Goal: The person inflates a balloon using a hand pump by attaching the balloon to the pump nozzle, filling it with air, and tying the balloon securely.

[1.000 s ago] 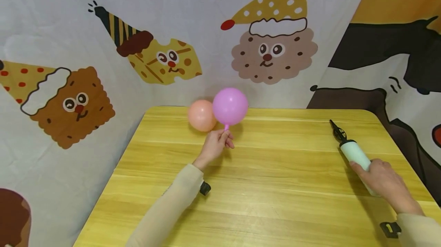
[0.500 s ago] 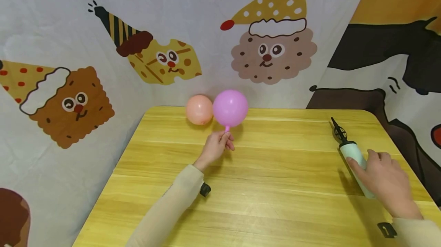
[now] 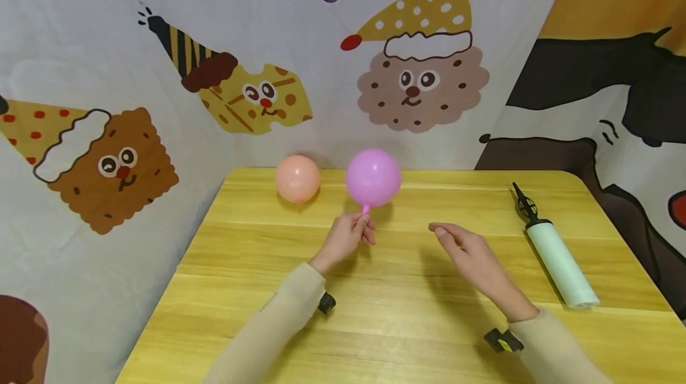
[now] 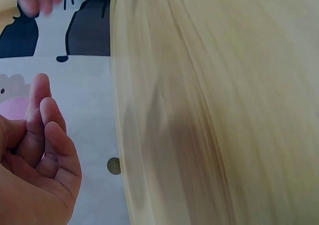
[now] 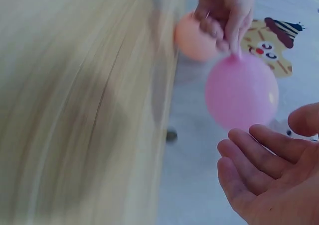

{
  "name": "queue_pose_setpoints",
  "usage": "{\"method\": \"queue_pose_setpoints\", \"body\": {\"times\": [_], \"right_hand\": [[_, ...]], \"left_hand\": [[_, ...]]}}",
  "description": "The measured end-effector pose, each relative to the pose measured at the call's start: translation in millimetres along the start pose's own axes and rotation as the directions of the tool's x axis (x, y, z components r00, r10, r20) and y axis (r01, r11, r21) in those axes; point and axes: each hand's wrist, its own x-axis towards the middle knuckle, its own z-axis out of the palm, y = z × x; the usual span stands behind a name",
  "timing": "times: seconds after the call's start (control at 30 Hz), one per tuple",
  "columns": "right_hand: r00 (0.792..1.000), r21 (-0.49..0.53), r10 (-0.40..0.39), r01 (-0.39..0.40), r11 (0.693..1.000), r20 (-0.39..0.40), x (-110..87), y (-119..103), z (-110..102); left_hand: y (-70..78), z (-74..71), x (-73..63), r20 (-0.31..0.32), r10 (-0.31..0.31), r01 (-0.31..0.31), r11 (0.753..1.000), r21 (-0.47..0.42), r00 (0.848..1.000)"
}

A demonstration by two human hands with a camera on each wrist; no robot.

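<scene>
A round pink balloon [image 3: 373,177] is held upright over the table by my left hand [image 3: 346,236], whose thumb and finger pinch its neck. In the right wrist view the same pink balloon [image 5: 241,91] hangs from that pinch. My right hand [image 3: 471,256] is in the air right of the balloon, fingers loosely extended and holding nothing. A peach balloon [image 3: 298,179] rests at the table's back edge, apart from the pink one. On the right side lies a balloon pump [image 3: 560,262] with a pale mint barrel and black nozzle.
The wooden table [image 3: 396,324] meets a cloth backdrop [image 3: 332,98] printed with cartoon biscuits and cheese. Each wrist wears a small black camera mount.
My right hand has let go of the balloon pump and moved left toward the pink balloon. The pink balloon has shifted slightly right and nearer; the peach balloon has rolled left.
</scene>
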Motion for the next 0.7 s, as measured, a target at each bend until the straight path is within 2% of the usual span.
{"method": "queue_pose_setpoints", "body": {"times": [0.13, 0.3, 0.43, 0.57, 0.7], "right_hand": [[0.998, 0.168, 0.035, -0.045, 0.985, 0.060, 22.7, -7, 26], [0.988, 0.336, 0.072, -0.116, 0.935, 0.140, 44.4, -12, 50], [0.975, 0.434, 0.116, -0.189, 0.881, 0.189, 55.1, -17, 63], [0.961, 0.521, 0.175, -0.263, 0.812, 0.213, 62.2, -20, 73], [0.954, 0.572, 0.197, -0.293, 0.766, 0.224, 66.8, -20, 81]], "left_hand": [[1.1, 6.7, -0.5, 0.017, -0.001, 0.002, 1.000, -0.002, 1.000], [1.7, 14.0, -1.5, 0.029, -0.016, 0.016, 1.000, 0.004, 0.999], [3.4, 18.4, -3.2, 0.042, -0.021, 0.020, 1.000, 0.008, 0.999], [4.3, 21.9, -2.7, 0.056, -0.005, 0.003, 1.000, 0.031, 0.998], [5.5, 25.7, -2.1, 0.053, 0.025, -0.029, 0.997, 0.075, 0.998]]}}
